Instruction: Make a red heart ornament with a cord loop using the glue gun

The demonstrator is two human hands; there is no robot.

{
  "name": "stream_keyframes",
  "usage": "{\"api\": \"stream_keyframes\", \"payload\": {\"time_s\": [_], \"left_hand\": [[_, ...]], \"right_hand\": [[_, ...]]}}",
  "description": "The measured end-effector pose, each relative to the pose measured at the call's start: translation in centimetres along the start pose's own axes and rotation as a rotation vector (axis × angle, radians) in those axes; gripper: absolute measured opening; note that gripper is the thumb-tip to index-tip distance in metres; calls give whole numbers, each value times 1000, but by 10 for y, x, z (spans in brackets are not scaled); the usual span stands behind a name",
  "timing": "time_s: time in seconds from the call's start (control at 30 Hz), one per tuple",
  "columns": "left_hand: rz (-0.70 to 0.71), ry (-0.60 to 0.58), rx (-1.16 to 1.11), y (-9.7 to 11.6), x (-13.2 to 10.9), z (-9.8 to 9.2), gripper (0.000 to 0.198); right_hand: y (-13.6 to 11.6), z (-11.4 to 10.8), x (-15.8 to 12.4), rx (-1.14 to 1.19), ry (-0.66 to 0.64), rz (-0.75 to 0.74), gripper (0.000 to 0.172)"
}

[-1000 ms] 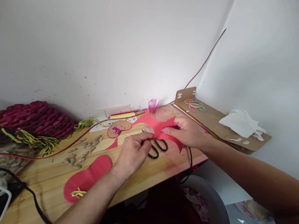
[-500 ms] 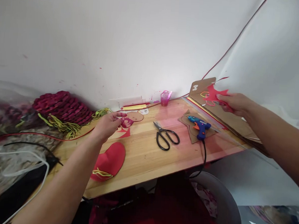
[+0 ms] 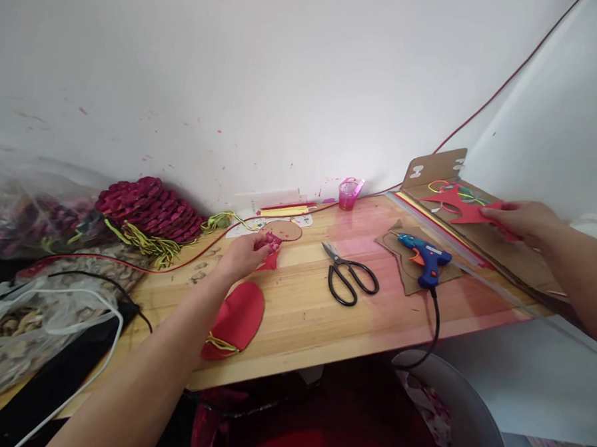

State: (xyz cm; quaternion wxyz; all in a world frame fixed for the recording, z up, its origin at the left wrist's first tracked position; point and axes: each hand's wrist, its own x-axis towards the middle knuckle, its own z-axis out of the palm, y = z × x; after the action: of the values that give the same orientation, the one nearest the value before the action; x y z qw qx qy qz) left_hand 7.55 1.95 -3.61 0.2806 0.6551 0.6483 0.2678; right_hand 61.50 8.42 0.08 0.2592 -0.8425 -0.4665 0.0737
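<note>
My right hand (image 3: 521, 220) grips a red cut-out scrap (image 3: 467, 209) with an oval hole, over the brown cardboard at the right. My left hand (image 3: 247, 253) is closed at the fingertips near a red scrap (image 3: 270, 261) and a magenta-stained patch. What its fingers hold, if anything, I cannot make out. Just beyond them lies a brown oval piece (image 3: 284, 231). Below my left wrist, a red heart (image 3: 238, 317) with yellow yarn across it is partly hidden by my forearm. Black-handled scissors (image 3: 348, 276) lie at mid-table, slightly spread.
A blue glue gun (image 3: 424, 257) rests on a cut cardboard piece (image 3: 401, 269), its cord running off the front edge. A pink cup (image 3: 347, 196) stands by the wall. Magenta stacked pieces (image 3: 149, 209) and plastic bags (image 3: 39, 203) fill the left. A grey bin (image 3: 479, 406) sits below.
My right hand has lowered the red scrap toward the cardboard. My left fingers have closed at the scraps beside the oval. The view has shifted, moving everything rightward in the picture.
</note>
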Motion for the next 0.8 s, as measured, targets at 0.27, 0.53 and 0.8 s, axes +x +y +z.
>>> {"api": "stream_keyframes", "payload": {"time_s": [0.27, 0.53, 0.8], "left_hand": [[-27, 5, 324, 1, -5, 8, 24], [-26, 18, 461, 9, -12, 14, 13], [-3, 60, 442, 6, -21, 17, 2]], "right_hand": [[36, 8, 53, -47, -19, -27, 41], [44, 19, 40, 48, 99, -31, 37], [44, 15, 5, 36, 60, -118, 31]]}}
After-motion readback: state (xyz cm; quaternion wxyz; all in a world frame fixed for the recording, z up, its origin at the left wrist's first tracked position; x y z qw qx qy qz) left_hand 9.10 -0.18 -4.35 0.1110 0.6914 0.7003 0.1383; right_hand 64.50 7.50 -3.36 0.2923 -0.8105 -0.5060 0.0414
